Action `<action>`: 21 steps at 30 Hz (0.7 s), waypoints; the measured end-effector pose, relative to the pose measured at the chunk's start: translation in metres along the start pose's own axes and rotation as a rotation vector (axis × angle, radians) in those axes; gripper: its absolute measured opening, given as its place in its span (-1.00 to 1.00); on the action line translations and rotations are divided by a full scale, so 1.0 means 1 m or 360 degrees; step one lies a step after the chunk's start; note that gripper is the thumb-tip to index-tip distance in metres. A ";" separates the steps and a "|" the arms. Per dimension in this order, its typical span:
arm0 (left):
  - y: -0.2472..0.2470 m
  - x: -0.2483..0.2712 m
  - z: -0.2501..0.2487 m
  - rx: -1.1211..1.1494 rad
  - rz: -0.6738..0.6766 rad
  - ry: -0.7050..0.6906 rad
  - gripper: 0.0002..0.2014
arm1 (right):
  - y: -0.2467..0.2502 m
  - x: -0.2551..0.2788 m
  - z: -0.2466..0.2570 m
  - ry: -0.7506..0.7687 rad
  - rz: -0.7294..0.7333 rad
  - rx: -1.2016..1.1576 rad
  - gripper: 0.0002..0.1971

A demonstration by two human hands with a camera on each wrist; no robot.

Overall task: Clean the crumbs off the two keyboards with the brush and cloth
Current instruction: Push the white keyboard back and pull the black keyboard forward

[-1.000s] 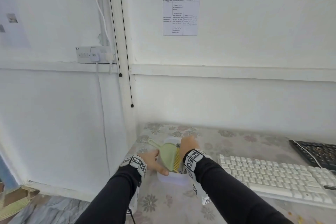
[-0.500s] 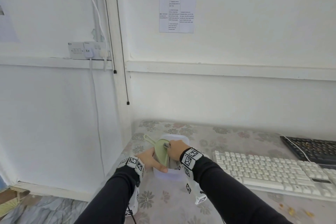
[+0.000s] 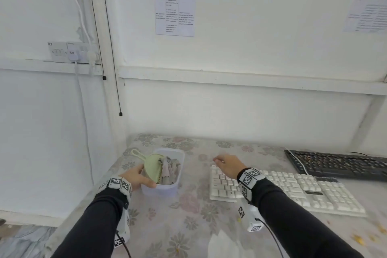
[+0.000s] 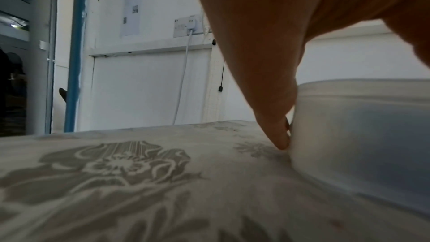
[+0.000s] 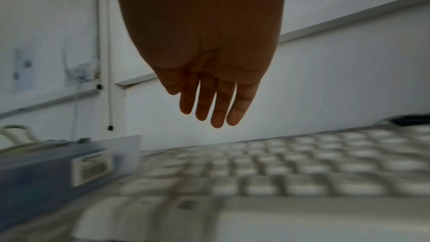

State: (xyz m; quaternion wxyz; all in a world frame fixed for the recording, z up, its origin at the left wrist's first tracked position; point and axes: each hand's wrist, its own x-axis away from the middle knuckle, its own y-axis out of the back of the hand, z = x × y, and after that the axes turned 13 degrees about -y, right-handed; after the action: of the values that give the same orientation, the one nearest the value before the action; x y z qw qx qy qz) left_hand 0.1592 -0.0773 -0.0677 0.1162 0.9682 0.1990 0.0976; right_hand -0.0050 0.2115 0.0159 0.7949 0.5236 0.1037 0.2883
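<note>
A pale green brush (image 3: pixel 154 166) with a looped handle stands tilted in a translucent plastic container (image 3: pixel 167 190), next to a crumpled grey cloth (image 3: pixel 169 168). My left hand (image 3: pixel 137 177) grips the container's near left corner, thumb on the front wall; a finger (image 4: pixel 277 132) touches the container (image 4: pixel 360 126) and the tablecloth. My right hand (image 3: pixel 227 163) hovers over the far left end of the white keyboard (image 3: pixel 289 192), fingers (image 5: pixel 218 106) relaxed and holding nothing. A black keyboard (image 3: pixel 339 163) with specks of crumbs on it lies behind at the right.
A floral tablecloth (image 3: pixel 188 216) covers the table, whose left edge is beside my left arm. Yellow crumbs (image 3: pixel 358 237) lie on it at the near right. A white tissue (image 3: pixel 224 243) lies at the front. The wall stands just behind the table.
My right hand has let go of the green brush, left the container and moved right over the white keyboard. The brush stays in the container. My left hand stays there.
</note>
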 end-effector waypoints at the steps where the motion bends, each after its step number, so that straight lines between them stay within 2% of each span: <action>1: -0.007 0.004 -0.005 0.0005 -0.0111 0.0045 0.19 | 0.007 0.004 -0.018 -0.0044 0.0007 0.0008 -0.62; 2: -0.016 0.011 -0.015 -0.0007 -0.0244 0.0094 0.20 | 0.013 0.008 -0.037 -0.0096 0.0015 0.0006 -0.61; 5: -0.037 0.027 -0.041 -0.0110 -0.0777 0.0093 -0.02 | 0.030 0.018 -0.087 -0.0229 -0.0019 0.0011 -0.59; 8: -0.066 0.041 -0.066 -0.0172 -0.1212 -0.0094 -0.18 | 0.048 0.033 -0.137 -0.0343 -0.0027 -0.0015 -0.60; 10: -0.090 0.047 -0.082 -0.0275 -0.1325 -0.0285 -0.28 | 0.058 0.043 -0.169 -0.0406 -0.0042 -0.0057 -0.60; 12: -0.114 0.047 -0.093 -0.0378 -0.1250 -0.0466 -0.28 | 0.068 0.054 -0.196 -0.0496 -0.0035 -0.0116 -0.55; 14: -0.140 0.045 -0.103 -0.0489 -0.1119 -0.0661 -0.33 | 0.078 0.065 -0.219 -0.0576 0.0016 -0.0118 -0.41; 15: -0.154 0.045 -0.107 -0.0555 -0.1021 -0.0722 -0.35 | 0.082 0.070 -0.229 -0.0596 0.0057 -0.0089 -0.25; 16: -0.168 0.045 -0.111 -0.0620 -0.0900 -0.0735 -0.36 | 0.084 0.075 -0.237 -0.0611 0.0080 -0.0053 0.00; 17: -0.181 0.045 -0.114 -0.0660 -0.0760 -0.0704 -0.35 | 0.086 0.077 -0.249 -0.0610 0.0084 -0.0025 0.24; 18: -0.192 0.043 -0.116 -0.0661 -0.0600 -0.0625 -0.31 | 0.087 0.076 -0.261 -0.0635 0.0094 -0.0019 0.39; 21: -0.223 0.041 -0.122 -0.0708 -0.0087 -0.0342 -0.10 | 0.093 0.080 -0.290 -0.0664 0.0124 0.0013 0.61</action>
State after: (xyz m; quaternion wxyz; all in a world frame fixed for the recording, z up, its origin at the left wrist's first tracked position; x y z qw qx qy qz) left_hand 0.0861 0.1616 -0.0045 0.3498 0.9178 0.1853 0.0322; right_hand -0.1075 0.5075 -0.0148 0.7852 0.5789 -0.0823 0.2038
